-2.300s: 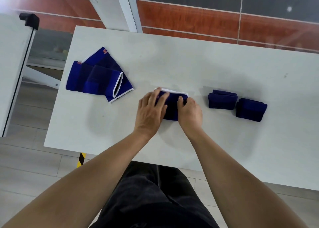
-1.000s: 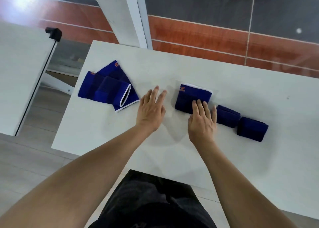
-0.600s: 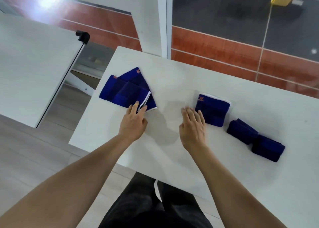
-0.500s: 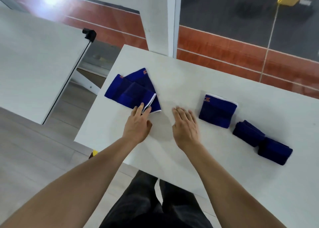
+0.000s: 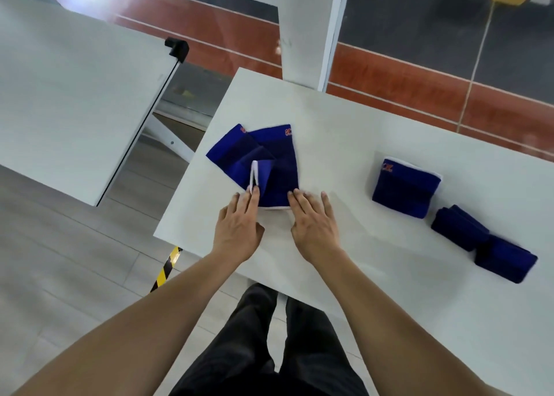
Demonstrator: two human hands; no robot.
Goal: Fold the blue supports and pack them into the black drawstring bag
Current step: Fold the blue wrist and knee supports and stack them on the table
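Lying just ahead: supports [image 5: 271,167], long axis pointing away; left hand [image 5: 239,227] and right hand [image 5: 314,226] flat, touching their near edge, holding nothing.

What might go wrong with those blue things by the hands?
The two unfolded supports overlap, so pulling one with the left hand might drag the other along. They also lie near the left edge of the table, so one could slide off.

The blue supports [image 5: 269,161] are matt knitted cloth (white-edged) on a smooth, matt white table [image 5: 344,131].
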